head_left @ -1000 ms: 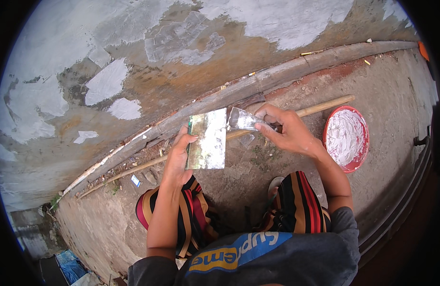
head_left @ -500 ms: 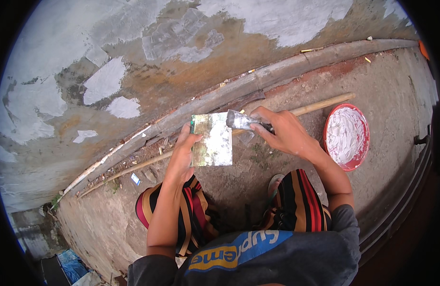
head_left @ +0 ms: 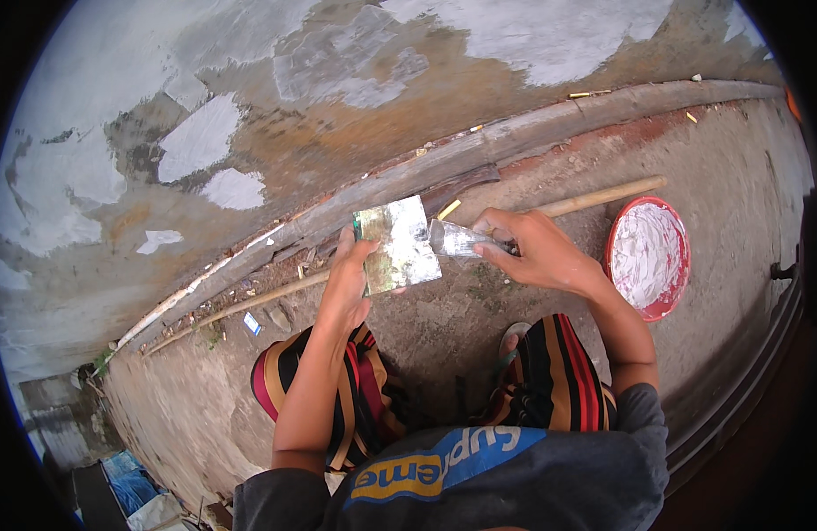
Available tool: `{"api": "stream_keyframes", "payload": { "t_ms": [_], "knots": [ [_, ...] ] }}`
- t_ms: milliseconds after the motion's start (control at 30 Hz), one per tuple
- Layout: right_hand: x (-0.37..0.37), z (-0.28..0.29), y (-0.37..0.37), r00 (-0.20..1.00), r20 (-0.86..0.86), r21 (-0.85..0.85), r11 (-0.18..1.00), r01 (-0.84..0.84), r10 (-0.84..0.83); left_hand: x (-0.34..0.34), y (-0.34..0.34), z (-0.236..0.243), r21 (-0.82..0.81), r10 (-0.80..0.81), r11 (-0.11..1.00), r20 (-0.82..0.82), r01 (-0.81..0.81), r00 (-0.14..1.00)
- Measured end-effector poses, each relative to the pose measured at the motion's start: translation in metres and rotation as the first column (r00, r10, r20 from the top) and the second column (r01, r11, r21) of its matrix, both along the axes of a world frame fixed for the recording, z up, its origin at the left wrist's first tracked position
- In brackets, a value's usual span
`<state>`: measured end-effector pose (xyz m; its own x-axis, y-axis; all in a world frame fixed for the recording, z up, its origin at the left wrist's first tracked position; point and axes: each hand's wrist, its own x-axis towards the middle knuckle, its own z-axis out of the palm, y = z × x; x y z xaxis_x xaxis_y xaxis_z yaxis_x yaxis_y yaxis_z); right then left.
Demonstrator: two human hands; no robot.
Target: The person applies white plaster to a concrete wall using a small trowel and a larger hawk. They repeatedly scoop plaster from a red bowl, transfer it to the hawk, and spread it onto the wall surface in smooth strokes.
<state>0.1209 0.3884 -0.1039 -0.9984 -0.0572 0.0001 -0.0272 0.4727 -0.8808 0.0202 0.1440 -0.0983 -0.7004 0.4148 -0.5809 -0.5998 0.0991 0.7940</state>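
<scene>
My left hand [head_left: 345, 279] grips a wide, flat metal plastering blade [head_left: 400, 248] by its left side, thumb on top. White smears and dull brownish patches cover its shiny face, and a strip of green shows at the left edge. In my right hand [head_left: 539, 250] is a smaller putty knife [head_left: 458, 240], its blade pointing left, close against the plate's right edge; I cannot tell whether the two touch. To the right of that hand, a red basin [head_left: 649, 258] on the ground holds white putty with a ridged surface.
A wall [head_left: 320, 133] with patchy white putty rises ahead, with a low concrete ledge [head_left: 532, 124] along its foot. A long wooden pole [head_left: 594, 196] lies on the ground beyond my hands. Bits of debris and a small blue-and-white packet [head_left: 252, 324] lie at the left.
The wide blade has tilted, its right side swinging slightly, and the putty knife has moved a little right and down at its edge. My view has shifted slightly. Both grips stay the same.
</scene>
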Motion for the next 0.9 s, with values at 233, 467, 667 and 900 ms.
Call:
{"api": "stream_keyframes", "payload": {
  "t_ms": [233, 467, 667, 900],
  "knots": [
    [-0.006, 0.015, 0.001, 0.999, 0.010, 0.156, 0.987, 0.036, -0.038, 0.000, 0.001, -0.003, -0.109, -0.002, 0.994, -0.056, -0.004, 0.998],
    [-0.006, 0.010, 0.005, 0.994, -0.099, 0.266, 0.962, 0.069, -0.044, 0.006, 0.015, 0.010, -0.092, 0.003, 0.996, -0.146, -0.016, 0.989],
    [-0.006, 0.008, 0.007, 0.955, -0.294, 0.444, 0.881, 0.162, -0.028, 0.008, 0.017, 0.009, -0.113, -0.022, 0.994, -0.199, -0.001, 0.980],
    [-0.006, 0.008, 0.001, 0.909, -0.356, 0.769, 0.621, 0.154, 0.216, 0.007, 0.017, 0.001, -0.271, -0.187, 0.960, -0.436, 0.069, 0.880]
  ]
}}
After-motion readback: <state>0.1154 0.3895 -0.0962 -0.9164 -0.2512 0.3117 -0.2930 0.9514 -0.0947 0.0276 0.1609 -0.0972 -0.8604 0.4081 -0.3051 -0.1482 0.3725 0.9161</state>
